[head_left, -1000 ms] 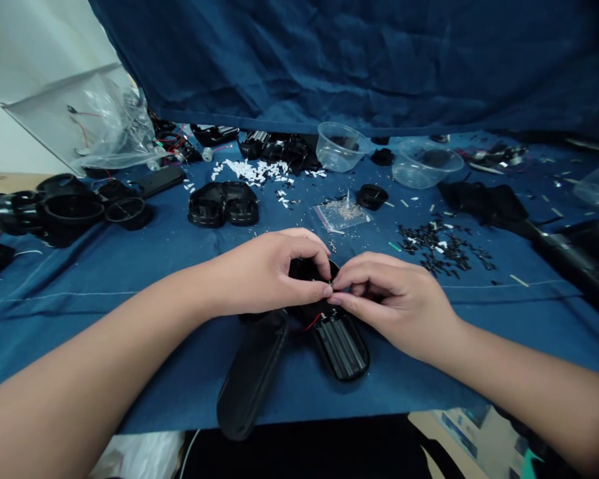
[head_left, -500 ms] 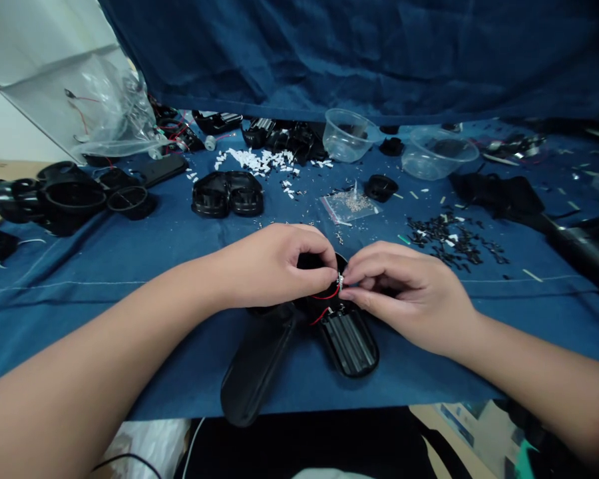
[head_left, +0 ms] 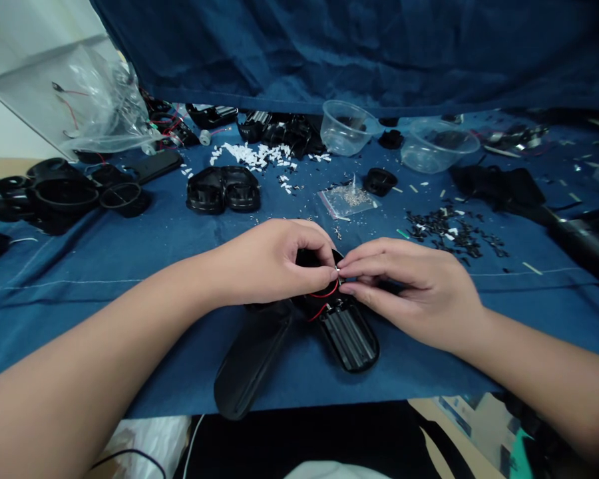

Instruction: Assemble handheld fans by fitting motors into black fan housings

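Near the front of the blue cloth lies a black plastic housing with a ribbed, rounded compartment. A long black piece angles down to its left. My left hand pinches a tiny metallic part at the top of the housing, beside a red wire. From the right, the fingertips of my right hand meet the left ones at the same spot, thumb and fingers slightly apart. The small part is mostly hidden between the fingertips.
Behind the hands are a black double housing, white bits, a small bag of screws, black small parts and clear bowls. More black housings stand at left; a plastic bag lies behind them.
My right fingers have shifted slightly, the upper ones straighter and further from the thumb, showing less of the metallic part. My left hand keeps its pinch. The camera view has moved a little.
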Action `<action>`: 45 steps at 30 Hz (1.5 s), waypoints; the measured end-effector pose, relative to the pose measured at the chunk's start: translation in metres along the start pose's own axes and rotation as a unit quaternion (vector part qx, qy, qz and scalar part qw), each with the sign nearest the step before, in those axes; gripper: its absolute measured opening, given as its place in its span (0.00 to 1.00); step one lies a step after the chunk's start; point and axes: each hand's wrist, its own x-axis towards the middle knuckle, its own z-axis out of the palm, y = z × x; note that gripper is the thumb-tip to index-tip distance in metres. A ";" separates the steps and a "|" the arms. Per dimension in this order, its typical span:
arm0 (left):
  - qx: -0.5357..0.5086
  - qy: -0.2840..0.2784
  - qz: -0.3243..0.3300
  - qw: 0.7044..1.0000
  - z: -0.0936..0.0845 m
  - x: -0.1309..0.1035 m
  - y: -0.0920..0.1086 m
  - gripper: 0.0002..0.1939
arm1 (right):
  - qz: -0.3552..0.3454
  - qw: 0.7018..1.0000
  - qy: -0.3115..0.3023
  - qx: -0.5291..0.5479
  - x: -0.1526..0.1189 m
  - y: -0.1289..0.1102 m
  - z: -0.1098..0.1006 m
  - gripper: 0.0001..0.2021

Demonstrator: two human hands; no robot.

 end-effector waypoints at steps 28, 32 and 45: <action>0.005 0.005 -0.029 1.000 -0.002 0.004 -0.006 0.15 | -0.019 0.996 -0.090 0.001 0.002 0.008 -0.016 0.05; 0.005 0.021 -0.026 0.999 0.002 0.006 -0.007 0.16 | -0.012 0.994 -0.106 -0.005 0.002 0.006 -0.018 0.05; 0.008 0.038 -0.045 0.998 0.005 0.009 -0.003 0.16 | 0.013 0.992 -0.125 -0.012 0.001 0.005 -0.020 0.04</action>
